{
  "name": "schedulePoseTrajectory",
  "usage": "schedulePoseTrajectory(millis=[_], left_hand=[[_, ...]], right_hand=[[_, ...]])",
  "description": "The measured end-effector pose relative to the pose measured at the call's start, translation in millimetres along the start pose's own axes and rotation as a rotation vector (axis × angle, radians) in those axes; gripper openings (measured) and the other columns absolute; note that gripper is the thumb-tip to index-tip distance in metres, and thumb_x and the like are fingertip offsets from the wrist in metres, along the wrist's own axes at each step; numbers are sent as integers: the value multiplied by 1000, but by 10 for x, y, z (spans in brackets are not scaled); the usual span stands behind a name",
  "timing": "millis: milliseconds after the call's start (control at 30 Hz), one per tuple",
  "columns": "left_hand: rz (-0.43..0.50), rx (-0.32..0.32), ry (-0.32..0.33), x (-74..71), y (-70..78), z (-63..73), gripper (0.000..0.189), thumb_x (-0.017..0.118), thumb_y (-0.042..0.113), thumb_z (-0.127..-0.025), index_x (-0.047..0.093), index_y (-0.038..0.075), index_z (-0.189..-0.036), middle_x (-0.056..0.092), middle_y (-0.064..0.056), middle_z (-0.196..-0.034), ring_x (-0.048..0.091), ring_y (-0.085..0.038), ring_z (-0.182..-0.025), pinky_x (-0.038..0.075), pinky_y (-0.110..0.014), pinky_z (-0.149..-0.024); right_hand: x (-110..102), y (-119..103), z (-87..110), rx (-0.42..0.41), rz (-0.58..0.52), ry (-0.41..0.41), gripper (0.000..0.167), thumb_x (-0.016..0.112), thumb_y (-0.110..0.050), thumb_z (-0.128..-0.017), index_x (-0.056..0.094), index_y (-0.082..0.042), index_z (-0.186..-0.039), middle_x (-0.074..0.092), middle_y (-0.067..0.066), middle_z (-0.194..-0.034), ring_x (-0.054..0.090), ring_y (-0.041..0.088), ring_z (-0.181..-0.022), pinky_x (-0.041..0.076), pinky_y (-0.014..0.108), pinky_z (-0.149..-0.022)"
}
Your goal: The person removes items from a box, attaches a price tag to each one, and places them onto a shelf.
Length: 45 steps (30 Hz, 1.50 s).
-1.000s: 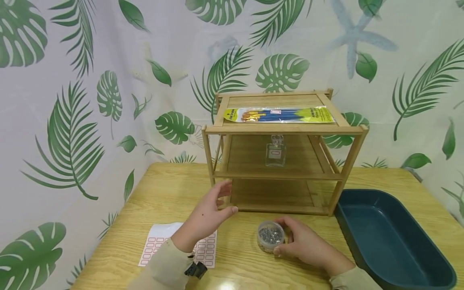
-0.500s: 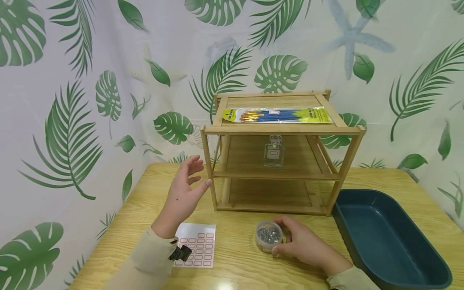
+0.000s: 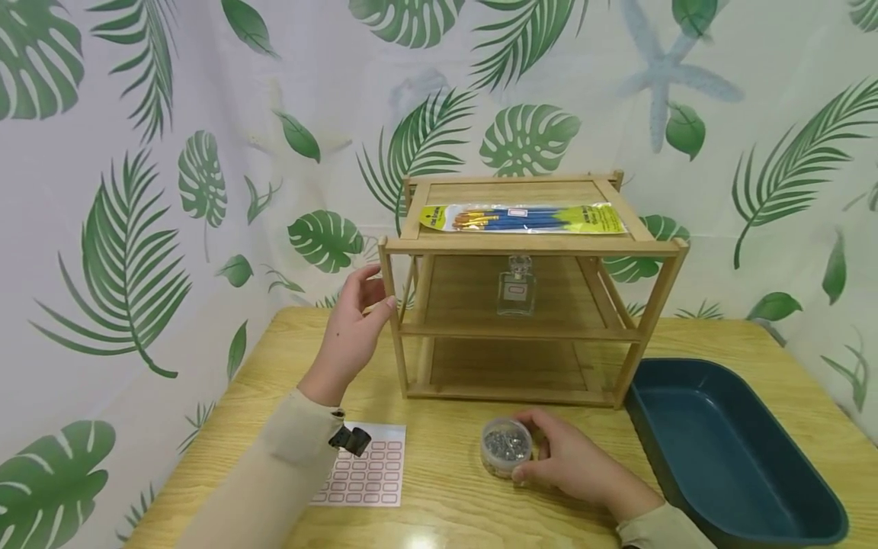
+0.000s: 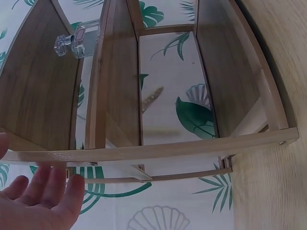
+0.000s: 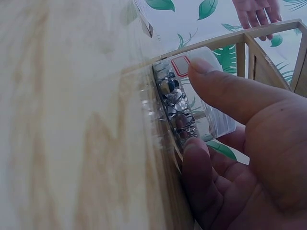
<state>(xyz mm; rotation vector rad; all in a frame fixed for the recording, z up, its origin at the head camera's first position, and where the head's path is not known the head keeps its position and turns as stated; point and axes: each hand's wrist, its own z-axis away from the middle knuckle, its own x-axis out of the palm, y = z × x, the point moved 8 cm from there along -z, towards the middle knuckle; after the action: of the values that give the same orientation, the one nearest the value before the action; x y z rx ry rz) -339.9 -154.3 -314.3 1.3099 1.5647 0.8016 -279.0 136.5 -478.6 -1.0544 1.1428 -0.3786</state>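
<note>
My right hand (image 3: 569, 461) grips a small round clear plastic jar (image 3: 495, 457) of silvery metal bits on the table. In the right wrist view, the thumb lies by a red-framed sticker (image 5: 181, 65) on the jar's side, fingers on the opposite side. My left hand (image 3: 348, 328) is at the left front post of the wooden shelf rack (image 3: 521, 333). Its relaxed fingers (image 4: 53, 184) reach to the post in the left wrist view, with the thumb at the near side. A glass perfume bottle (image 3: 516, 293) with a red-framed sticker stands on the middle shelf.
A plastic pack of blue paintbrushes (image 3: 528, 219) with a sticker lies on the rack's top. The sheet of red-framed stickers (image 3: 377, 476) is on the table, partly under the left sleeve. A dark teal tray (image 3: 741, 450) stands on the right.
My left hand has moved left, then up and forward, from before the rack to its left front post. The right hand has kept its hold on the jar.
</note>
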Motion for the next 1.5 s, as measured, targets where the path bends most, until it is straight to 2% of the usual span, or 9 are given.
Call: schedulePoseTrajectory(millis=[300, 633, 767, 867, 967, 1233, 1400, 1500], left_hand=[[34, 22, -8, 14, 18, -76, 36, 48, 20, -109, 45, 9, -143, 60, -10, -126, 57, -23, -117, 49, -45, -99], [-1, 45, 4, 27, -44, -96, 32, 47, 22, -109, 50, 7, -137, 60, -19, -125, 59, -24, -112, 51, -46, -97], [-15, 50, 9, 19, -43, -100, 31, 47, 24, -109, 51, 8, -136, 60, -14, -121, 58, -23, -110, 51, -44, -96], [-21, 50, 10, 21, -47, -106, 32, 47, 26, -109, 51, 8, -136, 60, -12, -120, 59, -23, -110, 51, -44, -96], [-21, 48, 9, 20, -61, -117, 33, 48, 27, -109, 52, 8, -135, 61, -13, -120, 59, -24, -110, 51, -45, -96], [-28, 39, 12, 23, -20, -108, 33, 47, 26, -109, 51, 7, -136, 61, -10, -120, 59, -24, -112, 51, -45, -97], [-29, 41, 11, 21, -61, -117, 31, 47, 26, -109, 52, 10, -135, 61, -14, -122, 59, -22, -113, 51, -43, -97], [-30, 41, 8, 26, -56, -118, 32, 46, 25, -110, 50, 7, -137, 60, -17, -124, 59, -23, -113, 51, -44, -97]], right_hand=[[7, -5, 4, 8, -10, -4, 74, 87, -35, -81, 51, -9, -141, 60, 6, -127, 53, 22, -67, 50, 34, -54], [1, 7, 16, 29, -15, 8, 74, 87, -37, -81, 53, -11, -141, 61, 5, -123, 53, 21, -68, 50, 33, -54], [9, -28, 29, 37, -76, -20, 72, 83, -34, -85, 50, -10, -145, 62, 8, -117, 55, 23, -67, 51, 35, -51], [2, -58, 39, 37, -98, -37, 73, 81, -34, -87, 47, -10, -148, 63, 9, -111, 58, 25, -72, 51, 36, -52], [-55, -86, 9, 27, -74, -13, 74, 81, -36, -87, 47, -11, -148, 62, 8, -113, 59, 25, -81, 52, 35, -59], [-316, -217, -183, -21, 62, 130, 74, 80, -39, -88, 48, -10, -148, 59, 7, -129, 58, 21, -97, 52, 39, -80], [-447, -260, -346, -48, 173, 194, 71, 77, -41, -90, 50, -8, -147, 59, 11, -135, 58, 30, -119, 48, 53, -97], [-512, -212, -454, -9, 202, 203, 73, 74, -43, -92, 47, -6, -149, 56, 15, -140, 53, 37, -128, 43, 57, -103]])
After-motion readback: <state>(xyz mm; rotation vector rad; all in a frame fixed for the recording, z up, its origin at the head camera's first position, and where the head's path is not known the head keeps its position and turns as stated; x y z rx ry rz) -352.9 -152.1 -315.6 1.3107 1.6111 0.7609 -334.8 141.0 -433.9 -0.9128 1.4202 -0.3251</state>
